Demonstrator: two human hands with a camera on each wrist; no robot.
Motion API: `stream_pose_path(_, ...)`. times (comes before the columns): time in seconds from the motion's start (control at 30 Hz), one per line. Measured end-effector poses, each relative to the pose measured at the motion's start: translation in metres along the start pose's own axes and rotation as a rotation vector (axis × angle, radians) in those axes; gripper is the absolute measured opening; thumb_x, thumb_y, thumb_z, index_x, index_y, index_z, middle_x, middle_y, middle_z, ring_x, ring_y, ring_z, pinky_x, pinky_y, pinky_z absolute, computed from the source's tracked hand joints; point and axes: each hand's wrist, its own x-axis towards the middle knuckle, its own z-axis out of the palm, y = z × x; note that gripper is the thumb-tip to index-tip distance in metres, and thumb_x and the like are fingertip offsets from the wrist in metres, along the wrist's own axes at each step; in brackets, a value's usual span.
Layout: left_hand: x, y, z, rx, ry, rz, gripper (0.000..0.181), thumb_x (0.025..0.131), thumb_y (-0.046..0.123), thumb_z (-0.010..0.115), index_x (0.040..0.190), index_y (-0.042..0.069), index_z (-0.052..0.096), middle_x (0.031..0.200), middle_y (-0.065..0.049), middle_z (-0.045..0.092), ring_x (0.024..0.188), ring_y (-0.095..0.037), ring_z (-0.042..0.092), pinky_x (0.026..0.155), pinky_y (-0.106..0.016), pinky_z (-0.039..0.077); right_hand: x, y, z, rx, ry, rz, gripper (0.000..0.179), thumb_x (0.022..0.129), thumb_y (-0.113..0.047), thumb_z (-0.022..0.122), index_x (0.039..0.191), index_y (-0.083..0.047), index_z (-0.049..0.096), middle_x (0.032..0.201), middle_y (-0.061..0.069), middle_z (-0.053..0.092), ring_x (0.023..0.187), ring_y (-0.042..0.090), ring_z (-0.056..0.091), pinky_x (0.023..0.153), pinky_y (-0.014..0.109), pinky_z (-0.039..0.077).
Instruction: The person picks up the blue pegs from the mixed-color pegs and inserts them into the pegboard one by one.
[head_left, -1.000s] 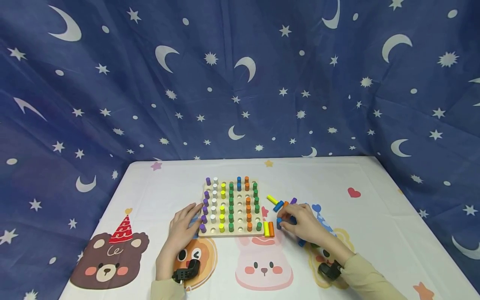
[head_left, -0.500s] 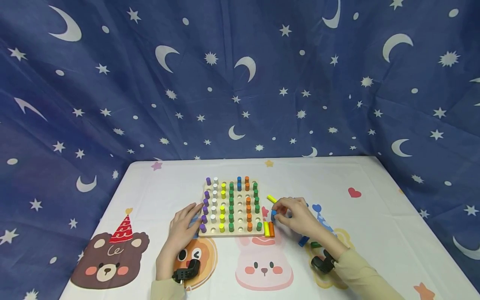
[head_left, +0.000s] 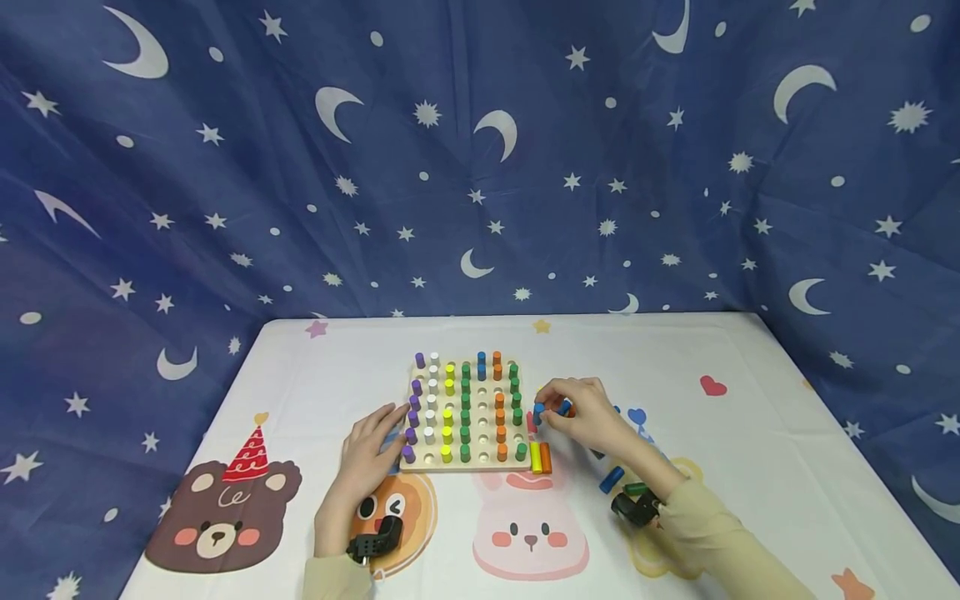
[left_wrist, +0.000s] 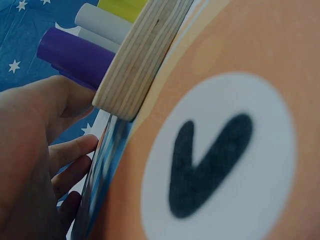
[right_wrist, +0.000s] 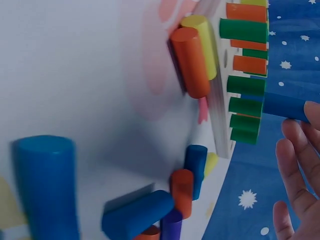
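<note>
A light wooden pegboard (head_left: 465, 468) carries upright columns of purple, white, yellow, green, blue and orange pegs. Two blue pegs (head_left: 482, 365) stand at the far end of their column, with bare holes nearer. My left hand (head_left: 367, 454) rests at the board's left side, fingers fairly straight; in the left wrist view its thumb is by a purple peg (left_wrist: 75, 56) and the board's edge (left_wrist: 132, 70). Just right of the board, my right hand (head_left: 588, 417) pinches a blue peg (head_left: 538, 413) by one end. The right wrist view shows that peg (right_wrist: 284, 106) raised off the table.
A yellow peg (head_left: 536, 458) and an orange peg (head_left: 546, 458) lie against the board's right side. More loose pegs, including a blue peg (head_left: 611, 479) and a green peg (head_left: 634, 488), lie under and around my right hand. Behind the table hangs a starry blue cloth (head_left: 420, 267).
My right hand has moved left and farther from me, bringing the pinched blue peg close to the board's right edge. My left hand has kept its place.
</note>
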Motion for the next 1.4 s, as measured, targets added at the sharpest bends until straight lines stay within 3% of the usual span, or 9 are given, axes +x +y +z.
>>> stream_pose_path(0.37, 0.001, -0.001, 0.000, 0.006, 0.003, 0.004, 0.049, 0.097, 0.028, 0.053, 0.145, 0.022, 0.043, 0.154, -0.011, 0.035, 0.141, -0.035, 0.025, 0.112, -0.061, 0.016, 0.024, -0.011, 0.001, 0.033, 0.004, -0.039, 0.014, 0.083, -0.011, 0.073, 0.096, -0.015, 0.068, 0.082, -0.009, 0.069, 0.081, 0.013, 0.062, 0.090, 0.042, 0.030)
stream_pose_path(0.87, 0.002, 0.000, -0.001, 0.004, 0.011, 0.025, 0.049, 0.096, 0.024, 0.054, 0.145, 0.020, 0.044, 0.153, -0.012, 0.036, 0.141, -0.036, 0.026, 0.111, -0.061, 0.018, 0.052, -0.023, 0.006, 0.006, -0.047, -0.027, 0.012, 0.085, -0.015, 0.072, 0.096, -0.015, 0.068, 0.082, -0.007, 0.069, 0.081, 0.010, 0.060, 0.091, 0.042, 0.029)
stream_pose_path(1.2, 0.001, -0.001, 0.000, 0.005, -0.005, -0.007, 0.050, 0.097, 0.028, 0.054, 0.145, 0.022, 0.044, 0.154, -0.011, 0.035, 0.141, -0.035, 0.025, 0.112, -0.061, 0.017, 0.067, -0.024, 0.014, 0.031, -0.088, -0.012, 0.011, 0.087, -0.015, 0.070, 0.098, -0.015, 0.068, 0.081, -0.008, 0.068, 0.079, 0.008, 0.061, 0.094, 0.043, 0.029)
stream_pose_path(1.4, 0.000, -0.001, 0.000, 0.002, 0.006, 0.006, 0.049, 0.097, 0.027, 0.054, 0.145, 0.022, 0.044, 0.153, -0.011, 0.036, 0.141, -0.035, 0.026, 0.111, -0.062, 0.017, 0.073, -0.024, 0.021, 0.053, -0.111, -0.002, 0.014, 0.088, -0.015, 0.068, 0.101, -0.009, 0.068, 0.083, -0.005, 0.068, 0.080, 0.010, 0.060, 0.089, 0.041, 0.029)
